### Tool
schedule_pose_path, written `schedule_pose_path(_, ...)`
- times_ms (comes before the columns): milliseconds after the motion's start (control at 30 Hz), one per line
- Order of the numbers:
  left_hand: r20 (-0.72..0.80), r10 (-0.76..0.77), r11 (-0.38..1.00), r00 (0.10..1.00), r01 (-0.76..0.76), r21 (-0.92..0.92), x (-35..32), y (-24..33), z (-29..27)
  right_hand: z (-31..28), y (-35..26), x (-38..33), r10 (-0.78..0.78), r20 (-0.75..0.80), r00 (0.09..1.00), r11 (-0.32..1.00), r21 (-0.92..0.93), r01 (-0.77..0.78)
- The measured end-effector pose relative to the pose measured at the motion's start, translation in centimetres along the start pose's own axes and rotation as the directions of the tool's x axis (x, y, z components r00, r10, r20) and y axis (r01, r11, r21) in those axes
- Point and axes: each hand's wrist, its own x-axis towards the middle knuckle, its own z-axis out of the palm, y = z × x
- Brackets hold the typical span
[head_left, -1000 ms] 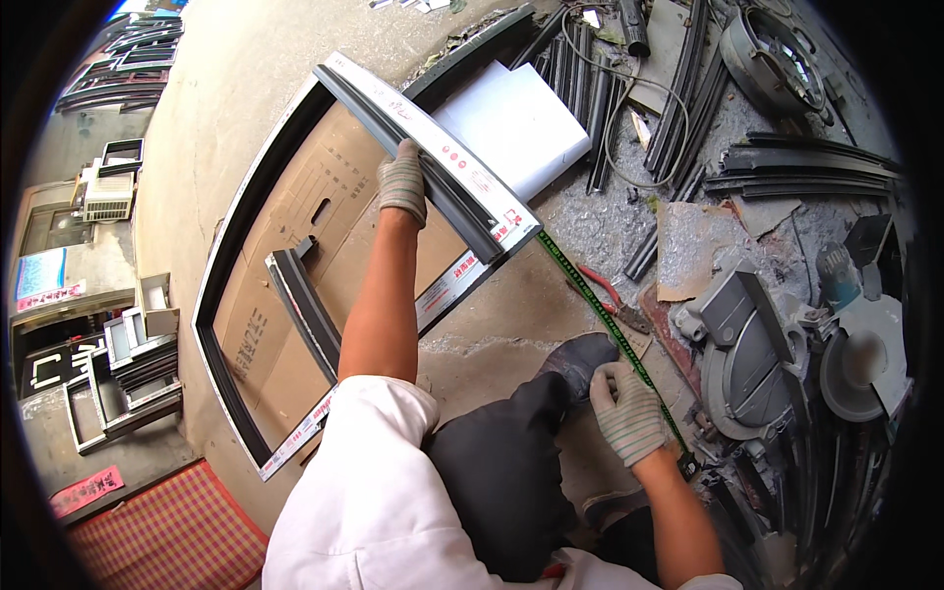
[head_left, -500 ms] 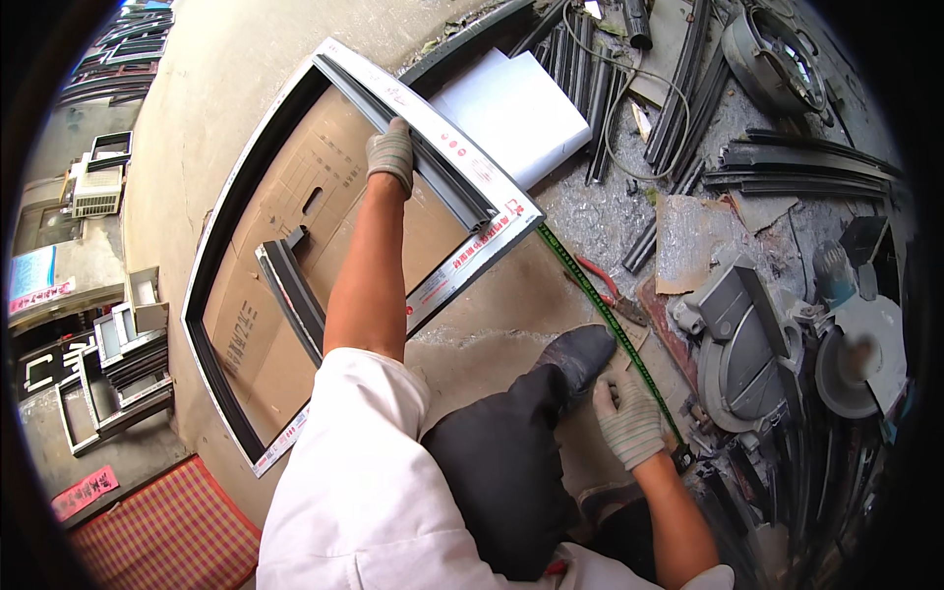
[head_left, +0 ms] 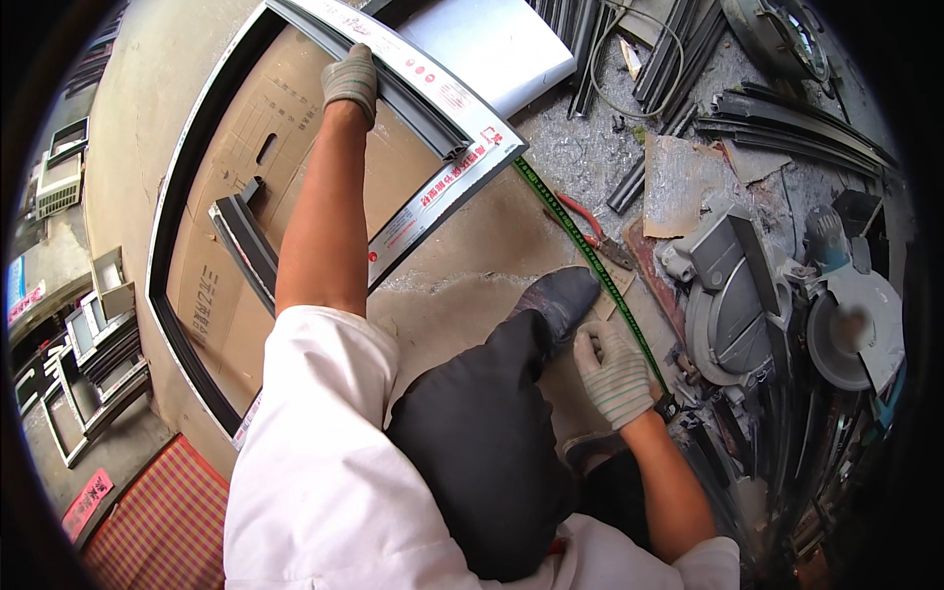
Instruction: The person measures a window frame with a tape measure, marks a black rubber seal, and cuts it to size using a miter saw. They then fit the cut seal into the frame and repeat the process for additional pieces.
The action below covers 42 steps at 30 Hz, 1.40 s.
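My gloved left hand (head_left: 351,83) is closed around a dark grey profile strip (head_left: 418,106), which lies along the inner side of a large window frame (head_left: 497,147) with a white printed film. Shorter dark profile pieces (head_left: 243,239) lie inside the frame, over brown cardboard (head_left: 221,265). My gloved right hand (head_left: 615,379) is held low beside my shoe, its fingers curled; whether anything is in them is hidden. Just right of it runs the green blade of a tape measure (head_left: 600,270), from the frame's near right corner to a black case (head_left: 668,406) by my right wrist.
Red-handled pliers (head_left: 597,234) lie beyond the tape. A grey cut-off saw (head_left: 733,305) and a grinding disc (head_left: 841,339) stand at the right among dark profile offcuts (head_left: 796,128). A white sheet (head_left: 492,54) lies behind the frame; small frames (head_left: 93,379) are at far left.
The whole view has shifted, so the frame, tools and both hands appear higher and a little further left. Both hands keep nearly the same pose and place relative to the frame and tape.
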Motion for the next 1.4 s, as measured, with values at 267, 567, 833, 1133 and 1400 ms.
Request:
schedule_pose_path(267,0.023,0.036,0.986,0.999,-0.031,-0.162,1.5,-2.0,0.3,0.7,-0.4,-0.1,-0.008,-0.007,1.000,1.000,-0.016,0.008)
schedule_pose_path(567,0.079,0.100,0.946,0.992,-0.070,-0.316,1.4,-3.3,0.2,1.4,-1.0,-0.1,-0.040,-0.028,0.999,0.999,-0.014,0.039)
schedule_pose_path(833,0.092,0.059,0.892,0.994,-0.011,-0.453,0.9,-3.5,0.5,1.6,-1.5,0.0,-0.017,0.007,1.000,1.000,-0.024,0.017)
schedule_pose_path(1133,0.083,0.070,0.867,0.994,-0.020,-0.498,1.7,-4.2,1.1,1.8,-1.3,-0.1,-0.011,0.035,0.999,1.000,-0.015,0.011)
schedule_pose_path(1400,0.064,0.114,0.888,0.991,-0.073,-0.454,1.8,-4.4,1.2,2.0,-0.9,0.0,-0.028,0.021,0.999,0.999,-0.027,0.029)
